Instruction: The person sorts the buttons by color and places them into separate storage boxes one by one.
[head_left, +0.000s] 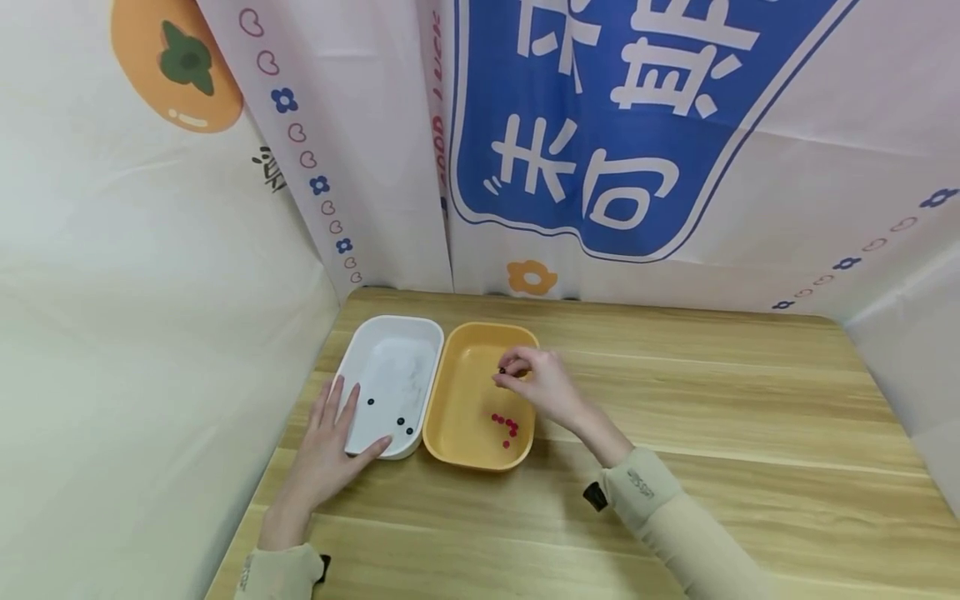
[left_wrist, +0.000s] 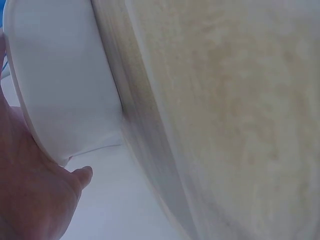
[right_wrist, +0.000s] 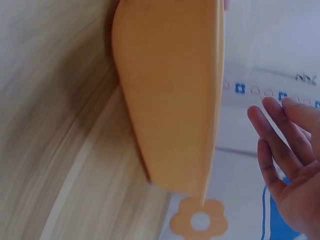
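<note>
My right hand (head_left: 543, 385) is over the right side of the yellow tray (head_left: 447, 450), pinching a small black bead (head_left: 502, 371) between thumb and fingertips. In the right wrist view the thumb and index finger meet, but the bead cannot be made out. Several small red beads (head_left: 506, 444) lie in the near right part of that tray. My left hand (head_left: 324, 454) rests with spread fingers on the near left rim of the white tray (head_left: 431, 333). Inside the white tray are a few black beads (head_left: 401, 422), two of them close together near the thumb.
Both trays stand side by side, their rims almost touching, on the left part of a wooden table (head_left: 712, 417). A printed curtain (head_left: 375, 125) hangs behind the table's back edge, and a pale cloth (head_left: 150, 333) covers the left side.
</note>
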